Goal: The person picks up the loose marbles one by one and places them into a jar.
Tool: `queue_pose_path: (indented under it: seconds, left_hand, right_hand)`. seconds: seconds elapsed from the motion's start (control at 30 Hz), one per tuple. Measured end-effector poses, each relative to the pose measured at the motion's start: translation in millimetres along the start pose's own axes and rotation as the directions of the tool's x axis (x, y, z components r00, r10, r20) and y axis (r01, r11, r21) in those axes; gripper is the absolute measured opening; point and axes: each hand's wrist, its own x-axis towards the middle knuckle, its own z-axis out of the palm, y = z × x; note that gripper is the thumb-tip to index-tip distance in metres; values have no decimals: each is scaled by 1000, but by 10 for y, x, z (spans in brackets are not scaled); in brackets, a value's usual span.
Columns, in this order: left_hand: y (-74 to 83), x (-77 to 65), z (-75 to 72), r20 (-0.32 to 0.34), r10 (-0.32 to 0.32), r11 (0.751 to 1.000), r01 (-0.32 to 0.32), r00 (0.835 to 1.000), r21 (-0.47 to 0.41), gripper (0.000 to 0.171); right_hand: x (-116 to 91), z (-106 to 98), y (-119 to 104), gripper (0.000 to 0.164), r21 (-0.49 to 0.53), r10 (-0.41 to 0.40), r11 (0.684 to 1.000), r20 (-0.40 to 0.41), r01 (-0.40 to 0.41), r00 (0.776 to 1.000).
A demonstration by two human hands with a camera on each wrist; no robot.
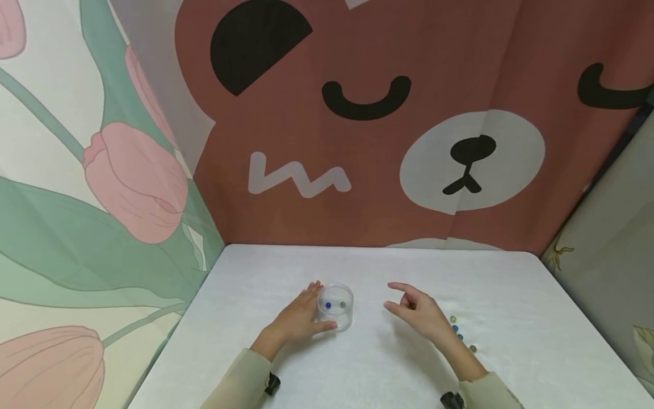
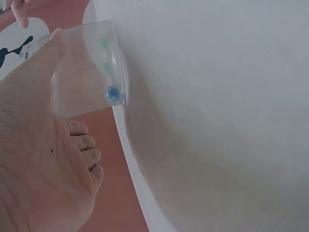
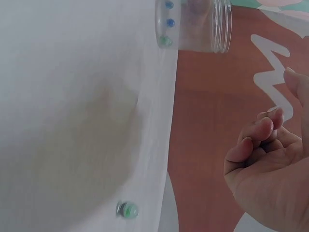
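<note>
Where pieces can roll, a steady brace counts most

Nearest, the right forearm [image 1: 461, 359] is stretched over the bench [image 1: 541, 335]. Just beside it, four loose marbles [image 1: 460, 337] can be counted in a slanting line; more may be hidden. The arm is best lifted rather than swept, lest they be set rolling.

Further on, the right hand [image 1: 418, 312] is held above the bench, between the marbles and the jar [image 1: 337, 314]. Its thumb and forefinger are parted with no marble seen between them, so the fingers are judged released. For so small a ball, a light pinch across the middle, with the tips only, would be advised.

About as far off, to the left, the clear jar is stood upright, grasped between the thumb and fingers of the left hand [image 1: 298, 318]. Blue and green marbles are seen inside; their exact number cannot be told. Bracing is best done low, without squeezing, so that the mouth is left uncovered. Should a marble be brought over, it would be better released close above the rim, since a bounce could be expected.
</note>
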Motion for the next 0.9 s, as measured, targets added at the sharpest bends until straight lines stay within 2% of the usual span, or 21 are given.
queue_pose_path:
  seconds: [0.4,0.9]
  left_hand:
    - [32,-39,41,2,-29,1000,29,1000,-12,106]
    - [34,-9,-2,12,-25,1000,25,1000,3,106]
  right_hand:
    - [-109,-177,152,54,-54,-36,998,-3,36,999]
    - [-343,-510,312,57,-88,26,996,-8,-27,1000]
